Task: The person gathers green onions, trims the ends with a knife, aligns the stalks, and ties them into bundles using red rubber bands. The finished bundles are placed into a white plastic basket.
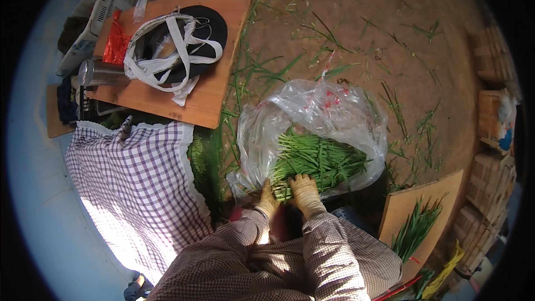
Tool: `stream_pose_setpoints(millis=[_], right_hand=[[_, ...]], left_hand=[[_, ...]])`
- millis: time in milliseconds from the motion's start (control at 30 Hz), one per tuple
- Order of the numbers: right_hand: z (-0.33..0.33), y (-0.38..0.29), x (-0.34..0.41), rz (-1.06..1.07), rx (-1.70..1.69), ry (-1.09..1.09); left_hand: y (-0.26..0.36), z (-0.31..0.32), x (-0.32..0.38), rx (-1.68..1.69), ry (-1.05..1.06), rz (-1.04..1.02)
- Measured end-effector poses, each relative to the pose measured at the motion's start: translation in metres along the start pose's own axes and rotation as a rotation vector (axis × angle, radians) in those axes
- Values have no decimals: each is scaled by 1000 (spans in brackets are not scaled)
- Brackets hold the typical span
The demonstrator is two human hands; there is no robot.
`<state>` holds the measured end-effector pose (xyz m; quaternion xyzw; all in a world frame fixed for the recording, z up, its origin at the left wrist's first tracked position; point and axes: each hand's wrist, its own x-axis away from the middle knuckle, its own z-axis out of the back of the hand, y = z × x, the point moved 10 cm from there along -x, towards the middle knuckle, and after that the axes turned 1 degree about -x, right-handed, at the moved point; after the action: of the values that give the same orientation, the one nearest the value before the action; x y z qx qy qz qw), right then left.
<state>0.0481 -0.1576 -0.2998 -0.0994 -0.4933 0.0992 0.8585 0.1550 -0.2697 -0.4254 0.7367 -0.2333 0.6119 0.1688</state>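
Observation:
A large clear plastic bag (338, 113) lies spread on the ground before me, its mouth towards me, with a heap of green leafy stalks (319, 159) inside. Both my hands wear yellowish gloves. My left hand (267, 200) is at the near left edge of the bag, beside the pale cut ends of the stalks; its fingertips are partly hidden. My right hand (305, 192) rests with spread fingers on the near side of the heap. Whether either hand grips stalks or plastic cannot be told.
A wooden board (200, 104) at upper left bears a bag with white straps (175, 50), a metal flask (102, 73) and red plastic (117, 42). A checkered cloth (138, 167) lies left. Another board (418, 205) at right holds a green bunch (418, 228). Crates (487, 179) line the right; loose leaves litter the floor.

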Motion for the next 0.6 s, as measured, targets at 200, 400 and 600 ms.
stream_pose_setpoints(millis=[200, 400, 600], right_hand=[[72, -17, 28, 127, 79, 346], [94, 1, 35, 8, -38, 317], [86, 115, 31, 135, -1661, 289]], left_hand=[[24, -69, 31, -50, -263, -8], [41, -101, 26, -269, -341, -225], [91, -44, 47, -488, 191, -355]])
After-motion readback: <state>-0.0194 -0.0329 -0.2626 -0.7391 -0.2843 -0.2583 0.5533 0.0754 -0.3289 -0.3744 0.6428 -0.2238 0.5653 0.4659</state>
